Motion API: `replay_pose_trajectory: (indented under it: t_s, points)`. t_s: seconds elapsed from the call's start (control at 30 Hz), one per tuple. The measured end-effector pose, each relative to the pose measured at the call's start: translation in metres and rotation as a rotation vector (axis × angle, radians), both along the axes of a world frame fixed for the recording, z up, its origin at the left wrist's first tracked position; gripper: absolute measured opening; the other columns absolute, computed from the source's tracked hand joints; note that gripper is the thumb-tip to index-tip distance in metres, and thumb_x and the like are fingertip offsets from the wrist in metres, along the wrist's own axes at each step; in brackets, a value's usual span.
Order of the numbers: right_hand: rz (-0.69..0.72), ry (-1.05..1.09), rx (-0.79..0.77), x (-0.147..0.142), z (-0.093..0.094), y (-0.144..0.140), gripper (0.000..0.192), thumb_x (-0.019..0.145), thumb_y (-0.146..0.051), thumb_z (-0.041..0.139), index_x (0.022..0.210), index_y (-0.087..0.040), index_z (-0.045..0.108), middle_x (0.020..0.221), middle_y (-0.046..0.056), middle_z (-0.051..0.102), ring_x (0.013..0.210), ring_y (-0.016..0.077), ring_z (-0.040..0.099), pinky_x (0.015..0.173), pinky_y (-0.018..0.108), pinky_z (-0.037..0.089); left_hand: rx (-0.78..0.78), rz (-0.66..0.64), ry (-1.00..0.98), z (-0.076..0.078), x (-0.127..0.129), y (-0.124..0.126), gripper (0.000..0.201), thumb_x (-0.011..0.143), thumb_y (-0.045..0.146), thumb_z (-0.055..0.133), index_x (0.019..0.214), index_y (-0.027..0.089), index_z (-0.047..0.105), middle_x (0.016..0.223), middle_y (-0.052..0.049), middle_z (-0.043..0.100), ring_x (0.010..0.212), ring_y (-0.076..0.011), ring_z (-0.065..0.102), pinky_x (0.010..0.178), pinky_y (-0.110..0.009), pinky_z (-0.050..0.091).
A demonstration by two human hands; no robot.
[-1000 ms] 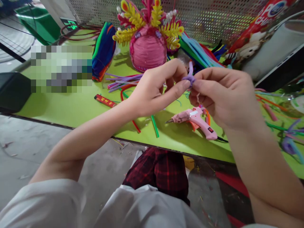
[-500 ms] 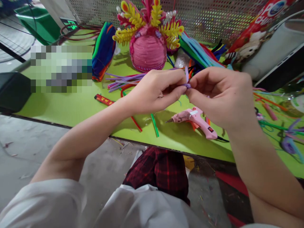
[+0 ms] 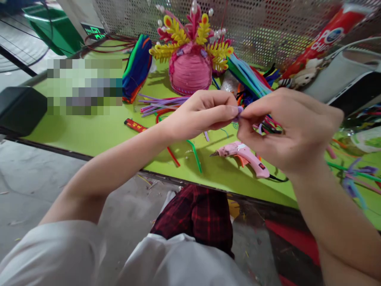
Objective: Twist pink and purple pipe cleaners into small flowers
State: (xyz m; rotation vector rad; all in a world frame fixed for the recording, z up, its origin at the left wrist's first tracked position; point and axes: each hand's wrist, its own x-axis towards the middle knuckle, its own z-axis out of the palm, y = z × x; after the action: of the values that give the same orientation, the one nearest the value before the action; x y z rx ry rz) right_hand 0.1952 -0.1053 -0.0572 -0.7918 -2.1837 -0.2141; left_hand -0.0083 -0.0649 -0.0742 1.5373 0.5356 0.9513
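A small purple pipe cleaner piece (image 3: pixel 239 111) is pinched between the fingertips of both hands above the green table (image 3: pixel 98 131). My left hand (image 3: pixel 202 115) grips it from the left and my right hand (image 3: pixel 288 127) from the right. Most of the piece is hidden by the fingers. Under my hands a pink glue gun (image 3: pixel 244 155) lies on the table, nozzle pointing left. Loose purple pipe cleaners (image 3: pixel 160 104) lie behind my left hand.
A pink woven crown with yellow and red fronds (image 3: pixel 192 59) stands at the back. Bundles of coloured pipe cleaners (image 3: pixel 137 67) lie beside it. Red and green stems (image 3: pixel 195 155) lie near the table's front edge. A perforated metal screen (image 3: pixel 262 24) backs the table.
The upright purple end seen earlier is now folded down and hidden between my fingertips. My hands sit a little lower and the view has shifted slightly.
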Motion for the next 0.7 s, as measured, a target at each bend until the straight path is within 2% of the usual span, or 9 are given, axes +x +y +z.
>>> replay_pose_trajectory:
  t_s: [0.1,0.13,0.27,0.37,0.47,0.5,0.53,0.6,0.7]
  points:
    - [0.039,-0.115,0.073,0.009,0.009,0.008,0.007,0.089,-0.024,0.071,0.091,-0.031,0.072,0.086,0.001,0.071,0.082,0.0214,0.067,0.077,0.043,0.058,-0.073,-0.07,-0.003,0.004,-0.002,0.001,0.023,0.088,0.02,0.064,0.066,0.014,0.06,0.056,0.004,0.044,0.048,-0.0008,0.037,0.048,-0.015,0.024]
    - [0.056,-0.131,0.018,0.01,0.015,0.01,0.004,0.088,-0.03,0.075,0.087,-0.032,0.073,0.084,-0.001,0.071,0.082,0.0209,0.068,0.079,0.044,0.059,-0.113,-0.095,-0.008,0.005,-0.002,0.001,0.023,0.088,0.019,0.063,0.066,0.014,0.06,0.055,0.004,0.044,0.047,-0.0006,0.036,0.047,-0.015,0.023]
    - [0.093,-0.296,-0.357,0.006,0.043,0.018,0.03,0.084,-0.045,0.08,0.063,-0.031,0.063,0.071,-0.004,0.065,0.072,0.0155,0.062,0.078,0.04,0.06,-0.325,-0.186,0.015,0.011,-0.003,0.001,0.028,0.085,0.023,0.067,0.06,0.014,0.058,0.053,0.002,0.047,0.041,-0.0008,0.034,0.039,-0.016,0.016]
    - [0.13,-0.431,-0.341,0.005,0.048,0.023,0.033,0.089,-0.042,0.071,0.061,-0.029,0.061,0.072,-0.004,0.065,0.07,0.0134,0.059,0.073,0.037,0.058,-0.4,-0.174,0.021,0.013,-0.004,0.004,0.03,0.085,0.022,0.068,0.059,0.013,0.058,0.05,0.002,0.046,0.037,-0.0003,0.03,0.035,-0.017,0.01]
    - [0.103,-0.199,-0.038,0.01,0.029,0.026,0.004,0.089,-0.033,0.075,0.088,-0.036,0.075,0.092,-0.002,0.072,0.088,0.0183,0.065,0.087,0.041,0.058,-0.229,-0.06,-0.037,0.012,-0.005,0.007,0.026,0.091,0.021,0.065,0.067,0.013,0.062,0.056,0.001,0.054,0.042,0.0004,0.037,0.039,-0.014,0.017]
    - [0.057,-0.058,0.026,0.011,0.02,0.026,0.016,0.086,-0.029,0.078,0.1,-0.036,0.076,0.099,0.0,0.073,0.093,0.0212,0.065,0.088,0.043,0.058,-0.124,-0.022,-0.051,0.01,-0.006,0.008,0.026,0.093,0.023,0.066,0.069,0.013,0.063,0.059,0.001,0.057,0.045,0.0006,0.039,0.041,-0.013,0.021]
    - [0.028,0.074,-0.024,0.011,0.011,0.025,0.024,0.086,-0.027,0.077,0.109,-0.035,0.075,0.098,0.002,0.072,0.092,0.0217,0.065,0.084,0.042,0.058,-0.02,0.014,-0.054,0.009,-0.006,0.008,0.025,0.094,0.025,0.067,0.071,0.013,0.063,0.062,0.001,0.059,0.048,0.0005,0.042,0.044,-0.013,0.025]
    - [0.003,0.395,-0.216,0.009,-0.003,0.021,0.014,0.093,-0.026,0.071,0.103,-0.033,0.076,0.093,0.002,0.071,0.084,0.0186,0.066,0.078,0.039,0.057,0.134,0.081,-0.031,0.007,-0.006,0.008,0.025,0.094,0.027,0.069,0.073,0.014,0.065,0.066,0.001,0.062,0.053,-0.0012,0.047,0.049,-0.015,0.033]
    - [0.098,0.541,-0.468,0.001,-0.015,0.017,0.005,0.094,-0.026,0.072,0.094,-0.03,0.076,0.088,-0.001,0.073,0.079,0.0147,0.068,0.073,0.032,0.057,0.235,0.137,0.031,0.004,-0.005,0.005,0.023,0.093,0.029,0.071,0.076,0.015,0.069,0.07,-0.001,0.065,0.061,-0.0049,0.055,0.056,-0.018,0.041]
